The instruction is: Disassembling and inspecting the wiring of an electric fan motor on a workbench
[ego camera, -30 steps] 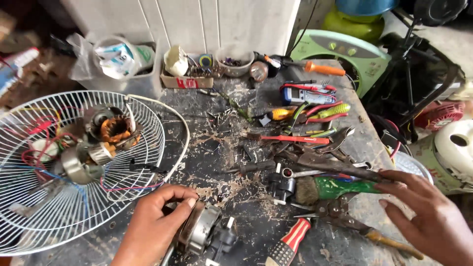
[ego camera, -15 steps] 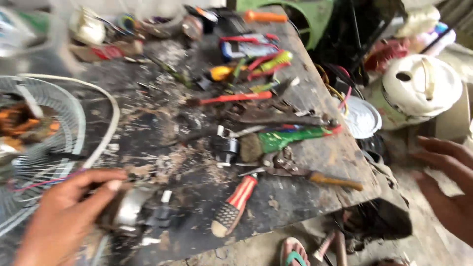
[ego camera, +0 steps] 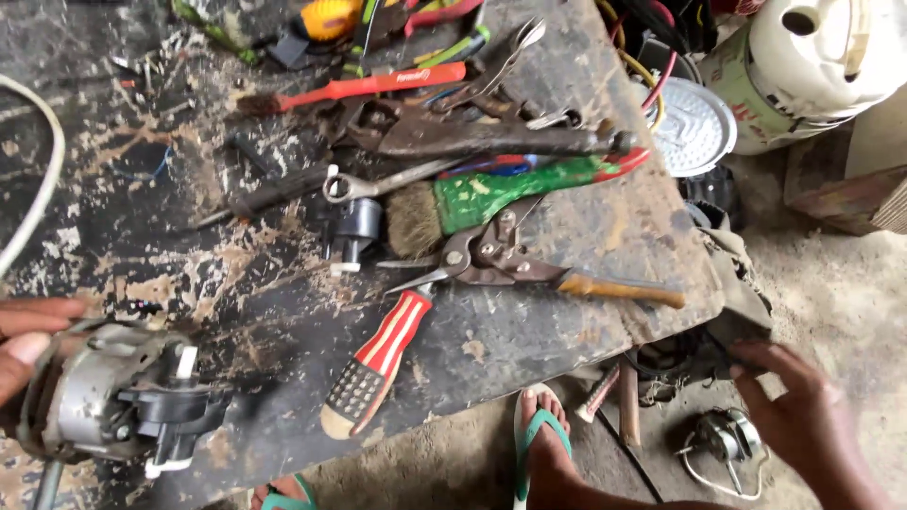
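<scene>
My left hand (ego camera: pixel 24 345) grips a grey metal fan motor (ego camera: pixel 104 397) with a black plastic end piece at the bench's front left corner. Below the bench's right edge, my right hand (ego camera: pixel 803 416) reaches down with fingers spread, holding nothing. It hovers next to a small round metal part with wires (ego camera: pixel 723 444) lying on the dirt floor. A red, black and white striped screwdriver (ego camera: pixel 378 359) lies on the dirty dark workbench (ego camera: pixel 529 331) between my hands.
Tin snips (ego camera: pixel 510 260), a green-handled brush (ego camera: pixel 482 203), pliers, a spanner and a red screwdriver (ego camera: pixel 368 87) crowd the bench top. A white gas cylinder (ego camera: pixel 812 66) and a round metal lid (ego camera: pixel 694 127) stand right of the bench. My foot in a green sandal (ego camera: pixel 543 434) is below.
My view has swung right and down. My right hand has dropped from beside the bench toward the floor. The left hand still holds the motor.
</scene>
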